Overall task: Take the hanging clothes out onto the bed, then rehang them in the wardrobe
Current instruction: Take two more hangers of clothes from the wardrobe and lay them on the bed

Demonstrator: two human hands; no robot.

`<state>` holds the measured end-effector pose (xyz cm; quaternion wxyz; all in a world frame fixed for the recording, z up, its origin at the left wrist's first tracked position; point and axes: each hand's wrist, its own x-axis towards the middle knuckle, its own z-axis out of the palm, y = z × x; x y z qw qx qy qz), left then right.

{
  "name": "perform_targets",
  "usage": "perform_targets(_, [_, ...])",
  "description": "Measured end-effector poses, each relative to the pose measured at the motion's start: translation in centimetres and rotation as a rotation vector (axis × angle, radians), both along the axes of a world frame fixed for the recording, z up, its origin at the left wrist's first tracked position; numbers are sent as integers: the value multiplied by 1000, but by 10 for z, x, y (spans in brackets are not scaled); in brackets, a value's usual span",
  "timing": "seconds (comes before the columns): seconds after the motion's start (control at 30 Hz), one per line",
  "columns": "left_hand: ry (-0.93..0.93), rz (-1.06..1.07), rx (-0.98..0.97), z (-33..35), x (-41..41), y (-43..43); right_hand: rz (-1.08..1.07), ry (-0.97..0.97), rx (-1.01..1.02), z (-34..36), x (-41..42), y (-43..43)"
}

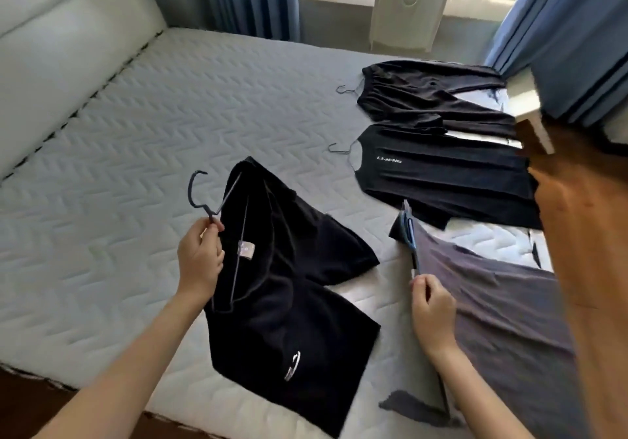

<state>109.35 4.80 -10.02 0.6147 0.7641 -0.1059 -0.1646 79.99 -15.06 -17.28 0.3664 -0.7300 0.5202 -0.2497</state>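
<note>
A black T-shirt (289, 289) on a dark hanger lies near the bed's front edge. My left hand (200, 258) pinches the neck of that hanger just below its hook (197, 189). My right hand (433, 309) grips the blue hanger (409, 231) of a grey garment (499, 313) that spreads to the right. Farther back lie a black T-shirt with white lettering (448, 173) and a black garment (428, 95), each on a wire hanger with its hook pointing left.
The quilted grey mattress (136, 153) has a padded headboard (64, 51) on the left. Blue curtains (571, 31) and a white chair (407, 7) stand by the window beyond the bed. A blurred orange-brown surface (591, 268) fills the right edge.
</note>
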Motion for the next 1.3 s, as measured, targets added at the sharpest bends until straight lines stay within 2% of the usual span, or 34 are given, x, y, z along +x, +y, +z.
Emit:
perform_targets(0.23, [-132,107,371,-181,173,70,19,73,101,-147,160,63])
perform_targets(0.37, [-177,184,448,-256,235,108,14,143,159,-222,207,83])
perform_targets(0.5, [-179,234,533,-309,277,141,-3,202,98,-268,226,92])
perform_targets(0.7, [-129,295,621,-356,319,177,-14,247,59,-295,231,103])
perform_targets(0.87, [-17,241,670,-396,323,183,-4,322,64,-312,240,112])
perform_targets(1.1, [-201,225,873,-405,325,188,63,485,-24,-322,242,110])
perform_targets(1.2, [-216,243,869,-404,327,192,141,596,-166,-325,237,105])
perform_targets(1.3, [-194,219,895,-406,328,196,183,657,-205,-324,233,104])
